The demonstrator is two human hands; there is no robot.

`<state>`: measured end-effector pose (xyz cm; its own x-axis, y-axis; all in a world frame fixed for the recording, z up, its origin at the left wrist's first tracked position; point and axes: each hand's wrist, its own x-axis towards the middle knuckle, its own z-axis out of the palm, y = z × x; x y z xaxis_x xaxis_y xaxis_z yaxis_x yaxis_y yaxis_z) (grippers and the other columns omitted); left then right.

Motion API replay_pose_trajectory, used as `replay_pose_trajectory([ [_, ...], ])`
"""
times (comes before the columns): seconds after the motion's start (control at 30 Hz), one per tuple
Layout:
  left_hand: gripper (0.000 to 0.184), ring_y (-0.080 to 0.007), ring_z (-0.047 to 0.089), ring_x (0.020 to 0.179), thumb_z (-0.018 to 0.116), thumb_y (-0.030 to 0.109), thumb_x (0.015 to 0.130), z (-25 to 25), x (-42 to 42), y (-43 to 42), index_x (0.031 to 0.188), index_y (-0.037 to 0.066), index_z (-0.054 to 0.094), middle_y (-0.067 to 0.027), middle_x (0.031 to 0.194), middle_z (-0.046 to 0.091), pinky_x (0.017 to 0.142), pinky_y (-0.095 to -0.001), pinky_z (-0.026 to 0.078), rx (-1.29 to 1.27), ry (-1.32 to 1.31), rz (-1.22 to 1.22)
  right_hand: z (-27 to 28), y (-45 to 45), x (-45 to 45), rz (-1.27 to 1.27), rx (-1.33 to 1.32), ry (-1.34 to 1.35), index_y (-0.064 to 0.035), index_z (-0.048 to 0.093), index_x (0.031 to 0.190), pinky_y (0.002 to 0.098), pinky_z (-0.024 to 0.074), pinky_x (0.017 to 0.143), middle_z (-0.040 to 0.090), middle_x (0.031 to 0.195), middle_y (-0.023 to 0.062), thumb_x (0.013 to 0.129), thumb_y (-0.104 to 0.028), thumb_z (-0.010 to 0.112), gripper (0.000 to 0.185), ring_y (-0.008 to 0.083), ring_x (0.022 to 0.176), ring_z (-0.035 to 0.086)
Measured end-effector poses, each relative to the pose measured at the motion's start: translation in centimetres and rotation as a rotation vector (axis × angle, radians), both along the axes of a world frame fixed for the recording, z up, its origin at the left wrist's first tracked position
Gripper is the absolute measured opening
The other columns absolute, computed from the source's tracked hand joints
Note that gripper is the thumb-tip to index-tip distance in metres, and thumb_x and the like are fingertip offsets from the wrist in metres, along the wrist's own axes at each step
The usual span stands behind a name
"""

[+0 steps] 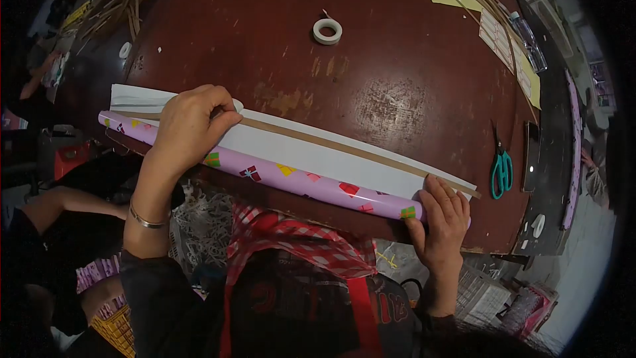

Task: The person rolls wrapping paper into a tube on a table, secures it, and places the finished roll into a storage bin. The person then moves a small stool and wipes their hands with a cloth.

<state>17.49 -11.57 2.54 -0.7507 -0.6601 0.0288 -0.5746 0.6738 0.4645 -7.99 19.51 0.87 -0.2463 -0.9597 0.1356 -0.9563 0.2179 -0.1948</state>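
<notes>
A pink roll of gift-patterned paper lies along the table's near edge, its white inner side spread out beyond it. A thin brown strip runs lengthwise on the white side. My left hand is over the left part of the sheet, thumb and fingers pinched together at the strip; what is between them is too small to name. My right hand is at the roll's right end, its fingers wrapped over the roll and the paper's edge. A white tape roll lies farther back on the dark red table.
Teal-handled scissors and a dark flat object lie to the right. Brown strips, label sheets and a clear bottle are at the back right. More strips lie back left. Other people sit at the left.
</notes>
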Motion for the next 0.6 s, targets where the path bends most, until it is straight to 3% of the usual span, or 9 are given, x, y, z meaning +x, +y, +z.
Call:
replay_pose_trajectory([
  [0.4, 0.017, -0.0287, 0.06, 0.067, 0.072, 0.013, 0.077, -0.24, -0.01, -0.02, 0.079, 0.001, 0.061, -0.0124, 0.074, 0.061, 0.06, -0.0376, 0.045, -0.003, -0.02, 0.017, 0.11, -0.07, 0.24, -0.002, 0.014, 0.006, -0.0045, 0.062, 0.107, 0.0524, 0.033, 0.101, 0.058, 0.13, 0.014, 0.075, -0.044, 0.075, 0.053, 0.0316, 0.122, 0.053],
  [0.47, 0.016, -0.0285, 0.06, 0.067, 0.071, 0.015, 0.076, -0.35, 0.05, 0.03, 0.079, 0.002, 0.062, -0.0111, 0.073, 0.061, 0.06, -0.0377, 0.046, -0.018, -0.012, 0.021, 0.07, 0.01, 0.13, 0.003, 0.03, 0.02, -0.0048, 0.061, 0.103, 0.0502, 0.0322, 0.102, 0.058, 0.129, 0.0153, 0.077, -0.048, 0.069, 0.051, 0.0326, 0.121, 0.052],
  [0.6, 0.017, -0.0283, 0.06, 0.066, 0.072, 0.016, 0.077, -0.34, 0.15, 0.14, 0.079, 0.003, 0.062, -0.0111, 0.073, 0.061, 0.06, -0.0378, 0.046, -0.031, -0.013, 0.02, 0.27, 0.28, 0.13, -0.008, 0.052, 0.042, -0.0055, 0.061, 0.101, 0.0504, 0.032, 0.102, 0.057, 0.13, 0.015, 0.077, -0.048, 0.07, 0.049, 0.0324, 0.122, 0.052],
])
